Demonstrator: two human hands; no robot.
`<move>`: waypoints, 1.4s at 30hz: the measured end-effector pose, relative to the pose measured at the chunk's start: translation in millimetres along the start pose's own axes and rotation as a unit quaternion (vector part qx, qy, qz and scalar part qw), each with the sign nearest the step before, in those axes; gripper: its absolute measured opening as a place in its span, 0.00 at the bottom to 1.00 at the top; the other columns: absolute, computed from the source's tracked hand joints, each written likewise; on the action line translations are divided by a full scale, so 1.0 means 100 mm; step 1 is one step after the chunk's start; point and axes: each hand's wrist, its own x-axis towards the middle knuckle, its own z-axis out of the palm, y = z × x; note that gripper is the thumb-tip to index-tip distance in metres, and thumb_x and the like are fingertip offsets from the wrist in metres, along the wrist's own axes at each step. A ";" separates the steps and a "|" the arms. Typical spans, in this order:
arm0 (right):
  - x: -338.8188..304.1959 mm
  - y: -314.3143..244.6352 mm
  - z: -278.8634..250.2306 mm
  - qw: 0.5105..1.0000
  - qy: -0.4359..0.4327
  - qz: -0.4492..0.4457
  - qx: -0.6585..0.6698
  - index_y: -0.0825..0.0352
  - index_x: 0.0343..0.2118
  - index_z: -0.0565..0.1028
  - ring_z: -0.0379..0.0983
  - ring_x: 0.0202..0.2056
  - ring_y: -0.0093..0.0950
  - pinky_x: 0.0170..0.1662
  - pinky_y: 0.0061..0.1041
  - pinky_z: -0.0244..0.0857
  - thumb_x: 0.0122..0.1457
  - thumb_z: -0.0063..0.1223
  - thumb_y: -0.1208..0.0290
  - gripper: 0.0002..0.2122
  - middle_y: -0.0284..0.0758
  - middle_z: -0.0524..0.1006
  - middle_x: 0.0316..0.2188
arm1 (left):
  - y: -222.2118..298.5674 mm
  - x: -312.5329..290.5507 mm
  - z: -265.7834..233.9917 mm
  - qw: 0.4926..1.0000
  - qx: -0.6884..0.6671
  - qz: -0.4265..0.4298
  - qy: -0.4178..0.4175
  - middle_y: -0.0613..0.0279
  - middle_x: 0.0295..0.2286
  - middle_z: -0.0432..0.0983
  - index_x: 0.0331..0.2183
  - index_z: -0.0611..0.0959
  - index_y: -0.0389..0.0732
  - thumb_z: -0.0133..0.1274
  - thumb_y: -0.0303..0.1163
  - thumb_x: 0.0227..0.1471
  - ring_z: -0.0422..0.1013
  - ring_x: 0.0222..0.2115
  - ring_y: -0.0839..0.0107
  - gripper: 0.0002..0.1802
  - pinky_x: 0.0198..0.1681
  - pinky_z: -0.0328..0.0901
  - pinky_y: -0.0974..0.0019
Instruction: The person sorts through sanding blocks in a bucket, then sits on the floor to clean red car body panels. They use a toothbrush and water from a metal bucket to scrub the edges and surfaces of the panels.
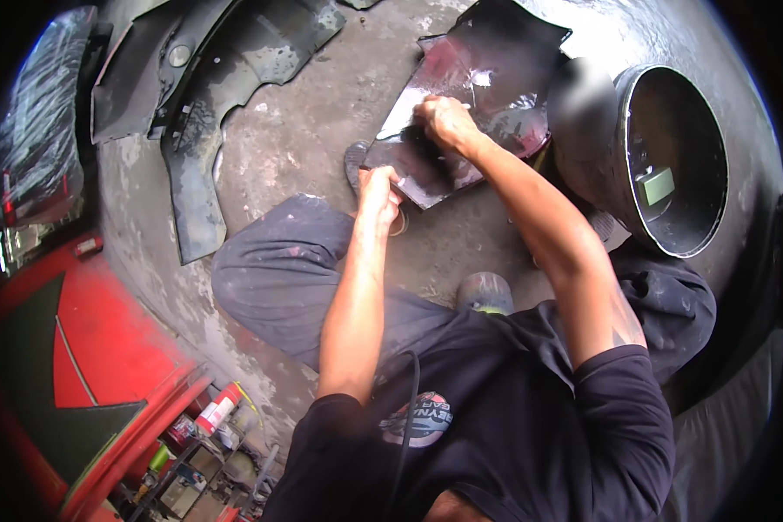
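A dark, glossy car body panel (pixel 505 83) with reddish patches and a wet-looking sheen is tilted in front of me. My left hand (pixel 378 196) has its fingers closed round the panel's near left corner. Pressed to the panel's surface is my right hand (pixel 448 123), its fingers curled in. Whatever lies under those fingers, if anything, is hidden. Just right of the panel stands a large dark drum (pixel 625 165), open at the top, with a pale green block (pixel 655 186) inside.
Curved dark bumper pieces (pixel 202 122) lie on the stained concrete floor (pixel 296 130) at the left. A red car body part (pixel 122 339) and a shelf of cans and bottles (pixel 191 474) are at lower left. Between my legs is a small round container (pixel 485 294).
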 end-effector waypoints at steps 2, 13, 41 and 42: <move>0.01 -0.29 -0.03 0.989 -0.073 -0.105 0.075 0.66 0.34 0.80 0.79 0.41 0.47 0.43 0.42 0.72 0.50 0.54 0.75 0.08 0.42 0.80 0.37 | -0.13 0.18 -0.20 1.000 -0.006 -0.006 -0.010 0.60 0.28 0.76 0.38 0.79 0.36 0.48 0.16 0.33 0.73 0.21 0.66 0.23 0.18 0.67 0.67; -0.66 0.06 0.06 0.972 -0.220 -0.078 0.017 0.66 0.32 0.83 0.81 0.36 0.48 0.43 0.43 0.75 0.51 0.58 0.68 0.09 0.49 0.82 0.29 | -0.28 0.32 -0.29 0.982 -0.188 -0.029 0.013 0.51 0.49 0.77 0.53 0.74 0.31 0.45 0.40 0.69 0.76 0.48 0.58 0.22 0.53 0.72 0.54; -1.56 -0.56 -0.99 0.957 0.008 0.271 0.105 0.66 0.43 0.78 0.80 0.43 0.46 0.46 0.42 0.72 0.61 0.57 0.67 0.11 0.46 0.83 0.39 | 0.21 -0.20 0.36 0.977 -0.132 0.015 -0.168 0.50 0.55 0.72 0.58 0.71 0.35 0.44 0.59 0.66 0.70 0.55 0.57 0.36 0.58 0.67 0.51; -1.59 -0.63 -1.04 0.964 0.036 0.234 0.120 0.67 0.43 0.78 0.79 0.38 0.43 0.43 0.39 0.71 0.61 0.58 0.68 0.10 0.45 0.81 0.34 | 0.27 -0.26 0.41 0.969 -0.149 0.004 -0.196 0.50 0.57 0.70 0.60 0.69 0.37 0.42 0.61 0.66 0.68 0.57 0.56 0.38 0.59 0.66 0.49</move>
